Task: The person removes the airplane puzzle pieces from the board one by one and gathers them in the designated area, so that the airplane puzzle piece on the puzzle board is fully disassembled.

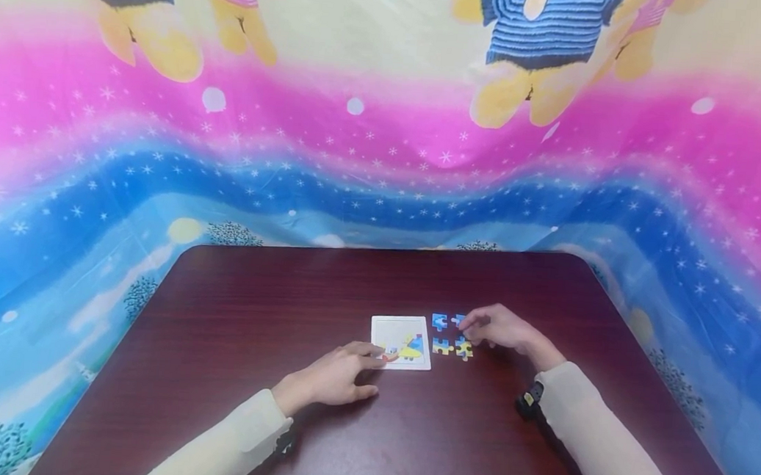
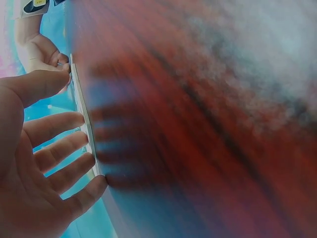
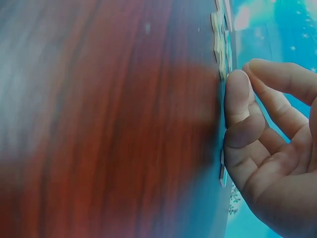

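A white-bordered puzzle board (image 1: pixel 403 321) lies flat on the table, with a yellow and blue picture over its lower right part. My left hand (image 1: pixel 338 376) rests at its left side, fingers spread and fairly straight; in the left wrist view the fingertips meet the board's edge (image 2: pixel 90 133). To the right of the board lie loose jigsaw pieces, a blue piece (image 1: pixel 439 322) and a yellow and blue piece (image 1: pixel 464 350) among them. My right hand (image 1: pixel 498 328) has its bent fingertips at the upper right piece (image 1: pixel 458 320), partly covering it; I cannot tell whether they pinch it.
The dark brown table (image 1: pixel 251 287) has rounded far corners. Behind it and along its sides hangs a printed cloth (image 1: pixel 385 171) in pink and blue. Each forearm wears a light sleeve, and a black device (image 1: pixel 529 400) sits at the right wrist.
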`<state>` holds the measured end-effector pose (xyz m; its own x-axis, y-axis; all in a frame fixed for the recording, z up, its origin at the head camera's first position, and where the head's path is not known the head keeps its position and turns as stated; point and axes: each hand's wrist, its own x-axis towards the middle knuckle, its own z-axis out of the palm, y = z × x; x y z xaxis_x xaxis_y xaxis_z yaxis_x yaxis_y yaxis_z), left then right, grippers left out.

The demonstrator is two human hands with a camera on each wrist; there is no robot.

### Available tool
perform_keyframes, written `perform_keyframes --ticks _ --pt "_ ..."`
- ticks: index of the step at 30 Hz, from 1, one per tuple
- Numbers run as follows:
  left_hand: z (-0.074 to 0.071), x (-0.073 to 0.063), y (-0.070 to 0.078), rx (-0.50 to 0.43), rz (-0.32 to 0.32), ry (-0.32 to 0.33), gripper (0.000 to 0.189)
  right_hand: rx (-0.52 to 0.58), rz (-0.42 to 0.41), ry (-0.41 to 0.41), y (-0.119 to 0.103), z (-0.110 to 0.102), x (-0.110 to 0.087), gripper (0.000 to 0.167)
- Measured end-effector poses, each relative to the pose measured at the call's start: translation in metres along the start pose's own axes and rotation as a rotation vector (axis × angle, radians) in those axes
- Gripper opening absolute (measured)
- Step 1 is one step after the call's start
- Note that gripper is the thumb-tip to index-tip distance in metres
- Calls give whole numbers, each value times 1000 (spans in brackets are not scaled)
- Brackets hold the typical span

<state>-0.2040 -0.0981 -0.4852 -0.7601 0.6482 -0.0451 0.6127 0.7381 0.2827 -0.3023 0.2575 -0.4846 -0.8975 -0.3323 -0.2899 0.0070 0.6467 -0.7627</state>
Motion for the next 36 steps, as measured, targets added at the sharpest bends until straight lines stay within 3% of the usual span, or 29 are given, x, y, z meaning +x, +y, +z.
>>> perform_keyframes --ticks 10,20,30,36 --pt "-1 -1 0 0 5 -1 53 -5 -72 -26 -15 12 5 18" --pt "-1 -1 0 0 12 -14 53 -32 -108 -32 -29 25 13 20" --pt "-2 -1 -1 10 23 -8 53 12 -100 -58 -40 38 21 20" --pt "-1 0 -1 13 31 -8 52 -30 -140 -58 -46 47 24 18"
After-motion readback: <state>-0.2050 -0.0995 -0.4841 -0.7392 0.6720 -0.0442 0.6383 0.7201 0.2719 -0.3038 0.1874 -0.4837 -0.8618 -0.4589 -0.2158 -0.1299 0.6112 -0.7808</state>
